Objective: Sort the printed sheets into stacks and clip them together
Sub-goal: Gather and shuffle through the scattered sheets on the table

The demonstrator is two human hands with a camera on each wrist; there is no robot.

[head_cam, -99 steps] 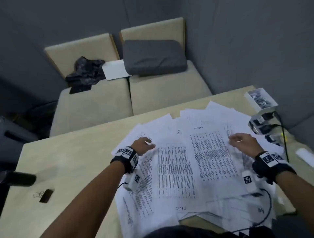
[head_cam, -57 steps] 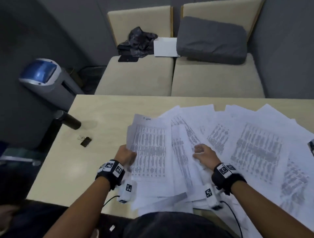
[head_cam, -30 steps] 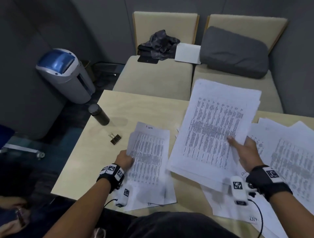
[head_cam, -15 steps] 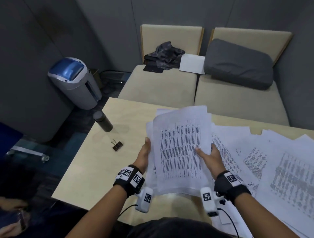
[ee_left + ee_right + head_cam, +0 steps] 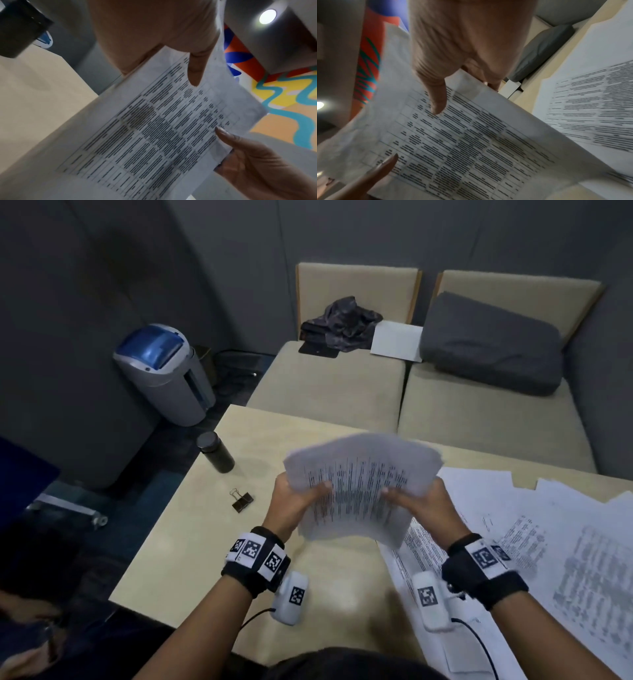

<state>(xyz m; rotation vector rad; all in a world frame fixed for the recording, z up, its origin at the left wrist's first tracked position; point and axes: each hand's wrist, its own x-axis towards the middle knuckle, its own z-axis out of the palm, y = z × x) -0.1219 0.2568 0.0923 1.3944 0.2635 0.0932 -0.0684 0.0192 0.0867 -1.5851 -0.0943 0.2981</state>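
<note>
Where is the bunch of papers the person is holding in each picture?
Head: the bunch of papers is in the middle, held up over the table between the left hand and right hand.
Left wrist: it fills the middle and bottom.
Right wrist: it fills the lower middle.
Shared landmark: both thumbs pressing on the printed top sheet.

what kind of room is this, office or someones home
Most likely an office meeting nook: a light wooden table strewn with printed sheets, a padded bench seat against grey panelled walls, and what looks like a paper shredder on the floor.
</note>
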